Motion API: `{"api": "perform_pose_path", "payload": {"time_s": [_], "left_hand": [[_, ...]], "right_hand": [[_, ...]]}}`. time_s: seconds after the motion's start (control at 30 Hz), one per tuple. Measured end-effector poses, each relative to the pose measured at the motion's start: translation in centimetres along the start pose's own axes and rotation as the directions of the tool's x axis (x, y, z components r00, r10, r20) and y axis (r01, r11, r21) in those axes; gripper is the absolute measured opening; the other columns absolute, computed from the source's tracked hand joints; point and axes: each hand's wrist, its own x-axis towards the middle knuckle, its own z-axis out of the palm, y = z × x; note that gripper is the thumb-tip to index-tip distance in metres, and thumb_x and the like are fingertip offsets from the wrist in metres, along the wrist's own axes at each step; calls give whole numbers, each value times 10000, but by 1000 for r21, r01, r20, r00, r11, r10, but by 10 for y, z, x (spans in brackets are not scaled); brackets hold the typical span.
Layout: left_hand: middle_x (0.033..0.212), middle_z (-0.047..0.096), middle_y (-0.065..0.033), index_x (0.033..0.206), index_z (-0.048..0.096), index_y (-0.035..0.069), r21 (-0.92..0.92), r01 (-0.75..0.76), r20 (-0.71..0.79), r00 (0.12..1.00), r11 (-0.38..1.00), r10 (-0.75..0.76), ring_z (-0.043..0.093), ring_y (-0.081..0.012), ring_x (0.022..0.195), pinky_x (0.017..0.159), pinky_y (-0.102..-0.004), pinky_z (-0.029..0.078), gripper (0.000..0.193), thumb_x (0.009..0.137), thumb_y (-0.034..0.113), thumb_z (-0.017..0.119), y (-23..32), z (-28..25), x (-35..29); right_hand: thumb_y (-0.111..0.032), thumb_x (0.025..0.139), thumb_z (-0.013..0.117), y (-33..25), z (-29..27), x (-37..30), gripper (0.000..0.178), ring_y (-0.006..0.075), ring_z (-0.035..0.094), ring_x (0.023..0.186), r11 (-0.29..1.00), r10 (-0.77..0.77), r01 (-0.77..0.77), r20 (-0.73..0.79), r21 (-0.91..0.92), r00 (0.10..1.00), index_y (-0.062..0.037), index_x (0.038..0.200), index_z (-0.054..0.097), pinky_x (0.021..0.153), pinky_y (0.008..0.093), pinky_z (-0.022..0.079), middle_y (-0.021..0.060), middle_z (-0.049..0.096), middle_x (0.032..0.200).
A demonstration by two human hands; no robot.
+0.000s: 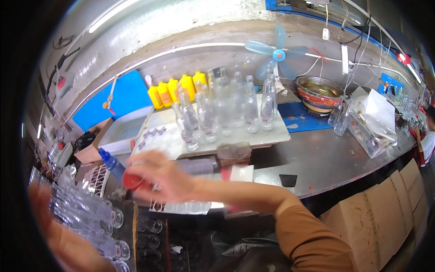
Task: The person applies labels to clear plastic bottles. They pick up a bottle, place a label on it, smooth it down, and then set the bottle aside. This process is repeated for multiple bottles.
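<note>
your right hand (168, 180), left of the middle, has its fingers and thumb closed on a red round thing (132, 179), just beside a blue bottle (115, 167). your left hand (68, 242) blurs at the near left, by clear glass bottles (106, 216) lying down; i cannot tell its grip. farther off, upright bottles (250, 109) stand on a white board (278, 131).

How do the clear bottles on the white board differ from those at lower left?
The board bottles stand upright; the lower-left bottles lie on their sides, bases rightward. The board bottles are beyond the right hand; the lower-left bottles lie beside the left hand. Both groups are clear.
</note>
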Motion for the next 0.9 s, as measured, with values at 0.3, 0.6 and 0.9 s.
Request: {"api": "perform_pose_path", "payload": {"time_s": [0.3,0.6,0.9], "left_hand": [[1349,586,-178,1380,543,-2,-51,399,296,882,916,-368,557,-292,1241,1089,-399,398,493,978,265,646,-72,358,-69],[1016,650,-78,1199,650,15,-264,747,338,664,609,-667,594,-97,759,678,-254,492,281,967,172,659,-55,446,-109],[898,713,-144,1180,649,0,-202,604,531,729,771,-432,633,-147,567,561,-301,510,464,833,270,797,-38,483,-79]], "right_hand": [[-220,901,653,167,-345,-56,317,328,628,1093,515,263,-516,-447,-685,855,24,1103,637,923,389,489,185,653,1182],[-243,879,696,194,-361,-60,278,277,702,899,579,621,-782,-497,-229,606,-6,1025,700,807,363,529,150,729,988],[-300,825,733,196,-331,-29,366,371,655,693,568,661,-549,-58,-613,748,-20,1052,668,690,427,508,214,678,771]]}}
